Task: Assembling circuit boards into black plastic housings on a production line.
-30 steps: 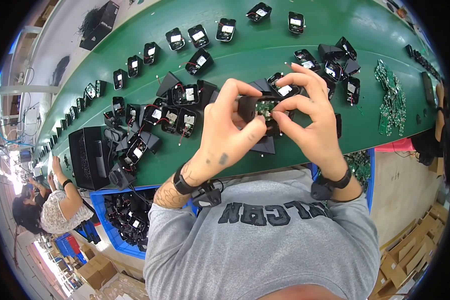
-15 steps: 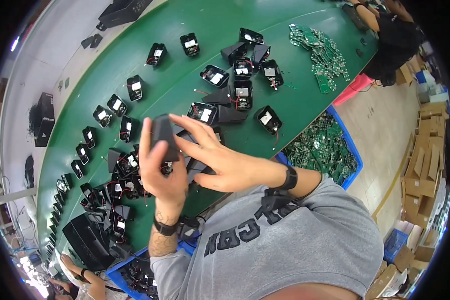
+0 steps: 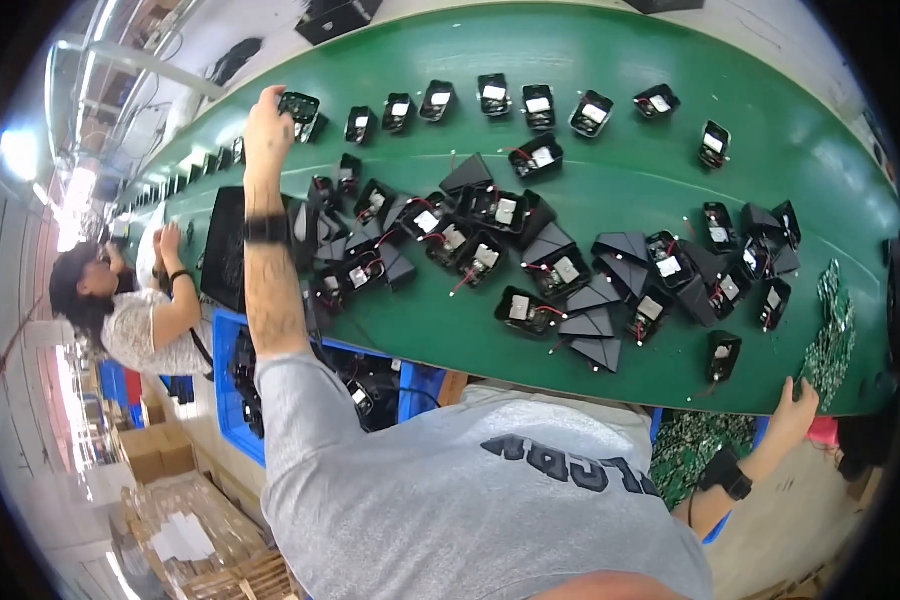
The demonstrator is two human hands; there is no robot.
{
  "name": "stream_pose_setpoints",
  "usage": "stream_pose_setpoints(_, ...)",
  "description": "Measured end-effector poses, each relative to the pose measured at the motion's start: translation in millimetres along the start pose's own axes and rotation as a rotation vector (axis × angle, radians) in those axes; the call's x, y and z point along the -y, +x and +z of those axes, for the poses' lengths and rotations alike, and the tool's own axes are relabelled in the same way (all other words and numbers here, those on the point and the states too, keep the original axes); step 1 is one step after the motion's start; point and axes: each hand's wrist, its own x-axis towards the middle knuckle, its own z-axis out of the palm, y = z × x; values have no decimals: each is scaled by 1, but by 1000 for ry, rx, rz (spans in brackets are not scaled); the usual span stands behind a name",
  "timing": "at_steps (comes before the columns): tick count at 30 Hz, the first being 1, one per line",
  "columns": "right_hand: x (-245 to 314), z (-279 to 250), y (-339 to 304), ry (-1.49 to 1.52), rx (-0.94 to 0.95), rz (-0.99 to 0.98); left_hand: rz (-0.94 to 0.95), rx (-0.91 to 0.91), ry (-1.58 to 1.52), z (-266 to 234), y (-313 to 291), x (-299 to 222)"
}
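Note:
My left arm stretches to the far left, and my left hand [image 3: 270, 130] is closed on the near-left rim of a black plastic housing [image 3: 310, 125]. A green circuit board shows inside that housing. My right hand [image 3: 794, 412] hangs at the table's near right edge, fingers apart and nothing in them. Beside it on the table lies a heap of small green circuit boards [image 3: 832, 335]. Many similar open housings with white labels and red wires lie about, such as one black housing [image 3: 492, 94] in the far row.
A green table [image 3: 420, 340] curves across the view. Black wedge-shaped covers [image 3: 590, 322] lie among the housings. A blue bin [image 3: 232, 420] of black parts and another bin of circuit boards [image 3: 705, 440] stand below its near edge. A co-worker [image 3: 140, 310] sits left, beyond a large black box [image 3: 226, 248].
The view has swung left. My hands were together around a black piece; now they are far apart, the left at a housing in the far row, the right by the near edge.

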Motion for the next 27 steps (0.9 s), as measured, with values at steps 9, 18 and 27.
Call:
stream_pose_setpoints(9, 23, -14, 11, -21, 39, 139, 167, 654, 119, 91, 29, 58)
stream_pose_setpoints(18, -22, 11, 7, 236, -110, -107, 287, 269, 223, 104, 7, 29)
stream_pose_setpoints(27, 63, -48, 11, 1019, -248, 58, 189, 448, -97, 92, -10, 10)
